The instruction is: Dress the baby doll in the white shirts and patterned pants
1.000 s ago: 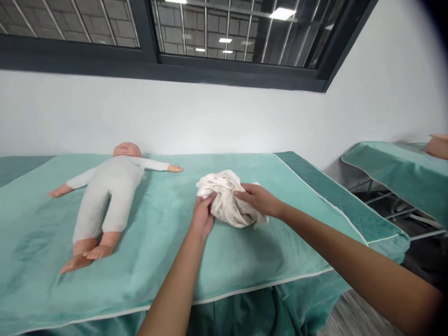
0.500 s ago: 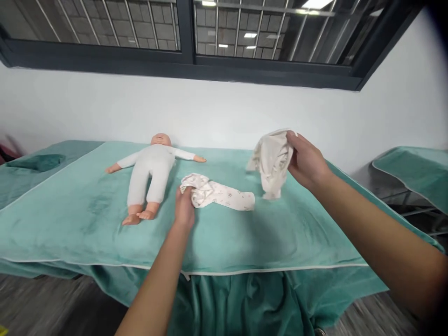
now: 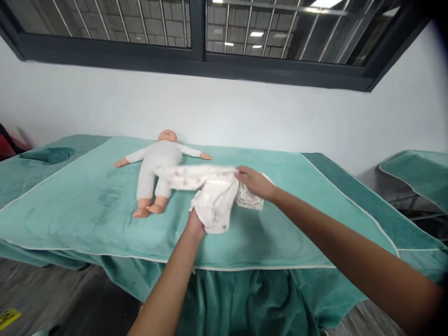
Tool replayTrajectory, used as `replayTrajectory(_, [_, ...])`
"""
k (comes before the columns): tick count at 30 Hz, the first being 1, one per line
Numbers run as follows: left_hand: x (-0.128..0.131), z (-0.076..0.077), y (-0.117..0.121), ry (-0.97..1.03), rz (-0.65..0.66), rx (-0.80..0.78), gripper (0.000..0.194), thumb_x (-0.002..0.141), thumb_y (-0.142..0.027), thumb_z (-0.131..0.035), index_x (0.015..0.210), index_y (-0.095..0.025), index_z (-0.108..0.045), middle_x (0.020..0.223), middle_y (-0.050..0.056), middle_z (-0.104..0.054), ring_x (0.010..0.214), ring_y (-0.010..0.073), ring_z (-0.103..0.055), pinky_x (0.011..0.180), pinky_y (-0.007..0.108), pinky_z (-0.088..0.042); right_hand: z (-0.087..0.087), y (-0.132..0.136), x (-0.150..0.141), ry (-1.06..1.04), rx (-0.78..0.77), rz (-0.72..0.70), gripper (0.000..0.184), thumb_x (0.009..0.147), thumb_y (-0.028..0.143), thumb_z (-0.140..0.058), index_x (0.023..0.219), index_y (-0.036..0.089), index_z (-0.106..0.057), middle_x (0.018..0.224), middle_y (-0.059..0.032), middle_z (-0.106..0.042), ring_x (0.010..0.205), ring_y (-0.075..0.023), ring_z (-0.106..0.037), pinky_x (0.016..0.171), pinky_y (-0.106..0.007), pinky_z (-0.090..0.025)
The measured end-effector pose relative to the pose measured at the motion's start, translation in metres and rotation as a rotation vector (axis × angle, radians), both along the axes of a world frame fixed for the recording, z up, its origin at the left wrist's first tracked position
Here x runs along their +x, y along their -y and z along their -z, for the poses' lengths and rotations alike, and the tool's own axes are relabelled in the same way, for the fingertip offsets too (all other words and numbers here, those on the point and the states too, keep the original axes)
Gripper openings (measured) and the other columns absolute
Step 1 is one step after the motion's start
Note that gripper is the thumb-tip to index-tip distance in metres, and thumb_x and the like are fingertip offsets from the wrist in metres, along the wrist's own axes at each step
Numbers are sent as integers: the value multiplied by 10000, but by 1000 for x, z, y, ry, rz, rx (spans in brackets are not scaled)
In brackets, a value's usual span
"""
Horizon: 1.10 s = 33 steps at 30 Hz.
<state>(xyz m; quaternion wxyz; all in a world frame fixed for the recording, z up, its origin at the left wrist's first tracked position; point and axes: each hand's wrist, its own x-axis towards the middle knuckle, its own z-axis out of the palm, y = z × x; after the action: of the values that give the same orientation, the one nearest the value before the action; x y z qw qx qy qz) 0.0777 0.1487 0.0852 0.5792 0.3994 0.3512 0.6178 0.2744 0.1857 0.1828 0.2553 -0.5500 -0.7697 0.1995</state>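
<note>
White patterned baby clothing (image 3: 215, 198) is stretched above the bed, blurred by motion, with one long part swung left in front of the doll's legs. My right hand (image 3: 256, 182) pinches its upper right edge between thumb and fingers. At the lower edge my left hand (image 3: 196, 223) grips the cloth, its fingertips covered by the fabric. A bunched patterned part (image 3: 250, 198) hangs or lies below my right hand; whether it is a separate piece I cannot tell. To the left a baby doll (image 3: 163, 151) in a white suit lies on its back, arms spread.
A green padded bed (image 3: 87, 210) with white piping spans the view. Behind it stand a white wall (image 3: 227, 116) and a dark-framed barred window (image 3: 196, 55). Another green-covered surface (image 3: 416, 172) is at the right. A yellow marker (image 3: 9, 318) lies on the floor.
My right hand has swung its cloth left and down, close to my left hand. The clothing has spread out toward the doll. My left hand has shifted slightly right and lower.
</note>
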Motion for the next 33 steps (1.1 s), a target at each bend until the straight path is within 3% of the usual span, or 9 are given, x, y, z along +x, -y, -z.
replayTrajectory(3, [-24, 12, 9, 63, -38, -97, 407, 803, -422, -654, 1149, -210, -686, 1199, 94, -729, 1148, 285, -672, 991, 461, -537, 60, 2, 20, 206, -63, 99, 484, 898, 474, -592, 1311, 221, -601, 1537, -160, -446, 1444, -388, -327, 1143, -640, -245])
replayTrajectory(6, [-32, 16, 15, 146, -65, -167, 407, 807, -344, -687, 1202, -248, -666, 1348, 62, -663, 1226, 243, -633, 1049, 397, -501, 83, 6, 34, 430, -87, 135, 799, 825, 589, -633, 1514, 268, -387, 1603, -147, -343, 1448, -399, -308, 1119, -644, -277])
replayTrajectory(12, [-14, 14, 27, 92, -27, -108, 338, 798, -276, -675, 1133, -242, -708, 1260, 59, -705, 1183, 244, -645, 1011, 382, -507, 81, -5, 29, 500, 3, 188, 967, 815, 620, -606, 1607, 284, -163, 1488, -165, -450, 1289, -382, -454, 983, -524, -437])
replayTrajectory(14, [-9, 14, 37, 27, 0, -114, 377, 773, -226, -666, 1148, -227, -710, 1231, 62, -716, 1173, 248, -645, 1021, 385, -494, 84, -17, 26, 521, 72, 247, 888, 820, 593, -619, 1578, 305, -255, 1523, -156, -404, 1321, -385, -412, 994, -543, -422])
replayTrajectory(17, [-12, 15, 49, -162, 53, -97, 426, 709, -118, -598, 1101, -218, -730, 1205, 62, -719, 1155, 256, -647, 1039, 407, -475, 91, -38, 22, 563, 142, 275, 553, 888, 538, -565, 1383, 294, -535, 1588, -124, -333, 1414, -401, -287, 1059, -610, -325])
replayTrajectory(20, [-29, 17, 46, -424, -78, 92, 462, 674, -54, -486, 1024, -228, -733, 1238, 52, -687, 1225, 247, -597, 1102, 431, -425, 96, -49, 17, 534, 101, 280, 378, 959, 443, -468, 1240, 233, -609, 1453, -156, -491, 1330, -362, -414, 1017, -555, -369])
replayTrajectory(24, [-57, 20, 19, -910, -293, 322, 596, 707, -39, -472, 1231, -252, -657, 1369, 71, -596, 1342, 263, -486, 1176, 474, -342, 92, -38, 21, 506, 103, 267, 325, 941, 407, -492, 1171, 212, -614, 1193, -135, -626, 1118, -301, -570, 866, -395, -445])
replayTrajectory(28, [-73, 21, -13, -1254, -344, 367, 486, 792, -149, -571, 1265, -235, -644, 1379, 122, -586, 1327, 340, -479, 1148, 514, -344, 82, 2, 70, 506, 118, 322, 316, 930, 372, -488, 1188, 219, -587, 1162, -115, -634, 959, -259, -628, 766, -338, -439])
replayTrajectory(33, [-71, -3, -40, -1297, -338, 361, 276, 906, -295, -513, 1083, -218, -709, 1095, 122, -729, 1070, 323, -625, 978, 434, -442, 87, 65, 181, 676, 115, 496, 389, 930, 405, -464, 1260, 244, -592, 1141, -165, -621, 874, -313, -644, 682, -399, -421])
